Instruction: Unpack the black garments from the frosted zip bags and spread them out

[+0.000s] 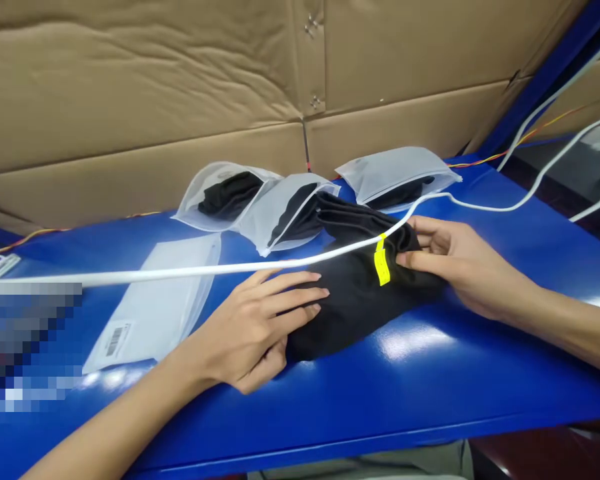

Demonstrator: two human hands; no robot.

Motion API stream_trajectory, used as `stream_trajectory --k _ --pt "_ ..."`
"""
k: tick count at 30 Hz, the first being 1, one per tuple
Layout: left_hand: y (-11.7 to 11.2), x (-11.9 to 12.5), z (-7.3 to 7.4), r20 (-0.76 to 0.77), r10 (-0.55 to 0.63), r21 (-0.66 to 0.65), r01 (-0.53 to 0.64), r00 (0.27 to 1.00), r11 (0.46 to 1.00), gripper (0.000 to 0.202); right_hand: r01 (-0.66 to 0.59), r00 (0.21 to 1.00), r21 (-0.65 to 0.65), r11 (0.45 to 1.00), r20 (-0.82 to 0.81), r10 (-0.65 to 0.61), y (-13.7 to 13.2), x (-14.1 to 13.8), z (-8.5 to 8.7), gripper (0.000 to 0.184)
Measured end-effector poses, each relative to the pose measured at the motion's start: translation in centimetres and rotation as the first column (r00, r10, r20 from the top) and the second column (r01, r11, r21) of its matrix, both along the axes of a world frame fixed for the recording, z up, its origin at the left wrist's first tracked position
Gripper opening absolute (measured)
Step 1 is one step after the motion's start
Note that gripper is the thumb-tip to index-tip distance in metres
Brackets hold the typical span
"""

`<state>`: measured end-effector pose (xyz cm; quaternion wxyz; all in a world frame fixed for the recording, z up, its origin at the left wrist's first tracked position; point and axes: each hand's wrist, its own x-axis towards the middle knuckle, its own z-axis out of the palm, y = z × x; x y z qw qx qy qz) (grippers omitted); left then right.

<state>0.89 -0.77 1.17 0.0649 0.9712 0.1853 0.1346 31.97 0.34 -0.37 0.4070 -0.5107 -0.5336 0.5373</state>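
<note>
A folded black cloth garment (350, 293) lies on the blue table in front of me. My left hand (265, 320) rests on its left end, fingers stretched out over the fabric and the thumb low by the edge. At the right end, my right hand (445, 257) pinches the fabric between thumb and fingers. A white cable (260, 269) crosses the view over the garment, and a yellow tag (382, 265) hangs at it. Flat on the table left of the garment is a frosted plastic bag (155, 293) with a barcode label.
Behind the garment lie a frosted bag (200, 200), a middle bag (300, 193) and a right bag (400, 170), each with black cloth inside. Brown cardboard (155, 100) lines the back of the blue table (430, 393). Thin red and yellow wires (480, 160) run at the right rear.
</note>
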Motion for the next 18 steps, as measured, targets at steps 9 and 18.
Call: stream_trajectory --k 9,18 --pt "0.4 -0.4 0.1 0.003 0.368 0.294 -0.353 0.93 0.888 0.028 0.006 0.965 -0.19 0.982 -0.256 -0.055 1.2 0.9 -0.5 0.067" --pt "0.5 -0.3 0.1 -0.202 0.507 0.271 -0.449 0.838 0.851 0.017 0.168 0.976 -0.236 0.957 -0.097 -0.195 2.5 1.4 -0.1 0.041"
